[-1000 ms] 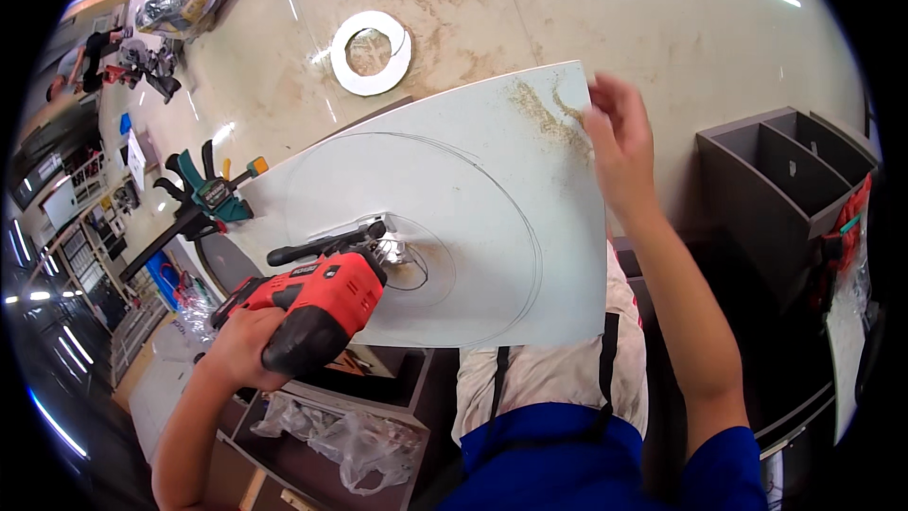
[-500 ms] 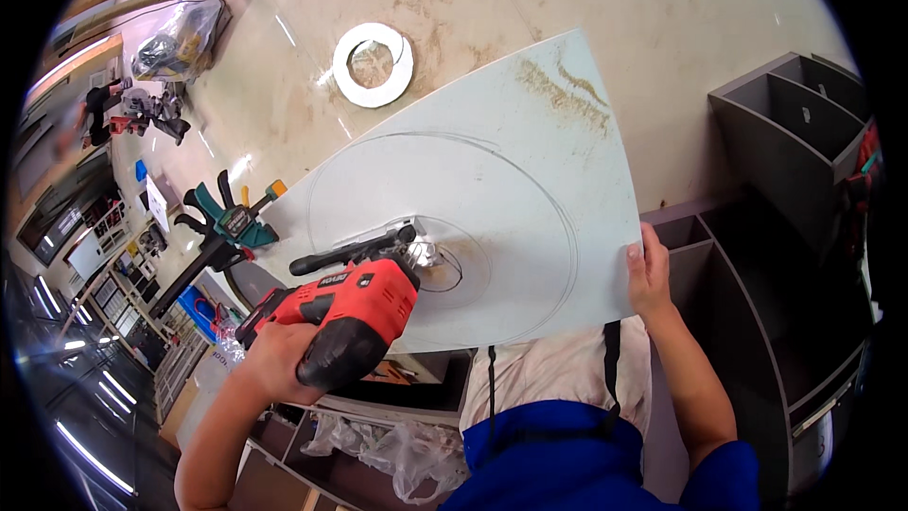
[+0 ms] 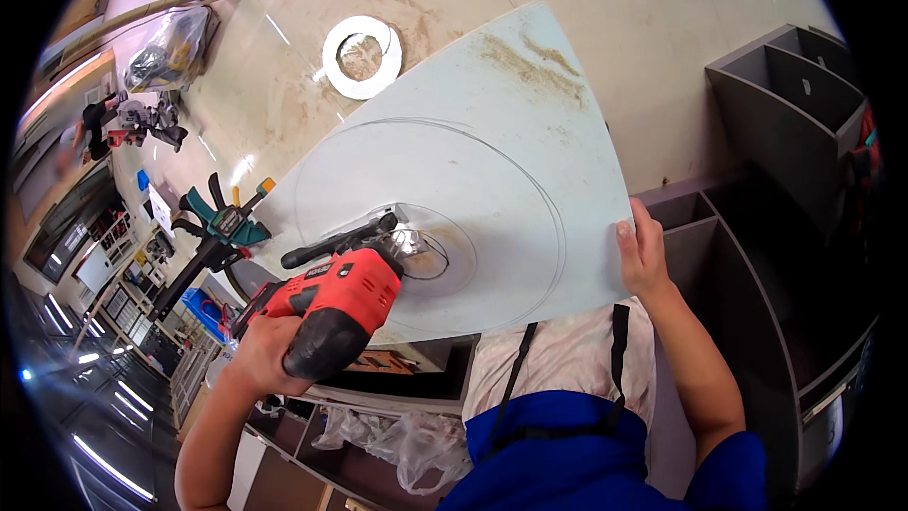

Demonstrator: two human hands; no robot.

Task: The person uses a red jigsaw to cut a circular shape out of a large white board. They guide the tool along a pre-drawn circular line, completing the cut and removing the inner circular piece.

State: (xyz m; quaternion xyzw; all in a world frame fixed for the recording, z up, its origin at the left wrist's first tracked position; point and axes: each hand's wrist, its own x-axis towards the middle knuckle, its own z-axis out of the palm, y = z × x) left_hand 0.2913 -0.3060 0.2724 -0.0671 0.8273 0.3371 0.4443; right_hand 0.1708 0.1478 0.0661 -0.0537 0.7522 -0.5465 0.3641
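Note:
My left hand (image 3: 270, 360) is wrapped around the handle of a red and black cordless jigsaw (image 3: 352, 291). The jigsaw's metal base rests on a pale, pointed board (image 3: 492, 180), by a small curved line inside larger pencilled circles. The blade is hidden behind the tool body. At the board's right edge, my right hand (image 3: 645, 251) grips it, thumb on top and fingers over the edge. A green and black bar clamp (image 3: 225, 222) sits at the board's left end. Sawdust lies on the board's far corner.
A white ring (image 3: 364, 91) lies on the dusty floor beyond the board. Dark cabinet carcasses (image 3: 780, 123) stand at the right. Clear plastic wrap (image 3: 421, 445) lies in a compartment below. At the far left are a plastic-covered bundle (image 3: 170, 47) and a power saw (image 3: 147, 118).
The board appears turned slightly, its far corner shifting left in view. The jigsaw and my left hand appear slightly further left. Both hands keep their grip.

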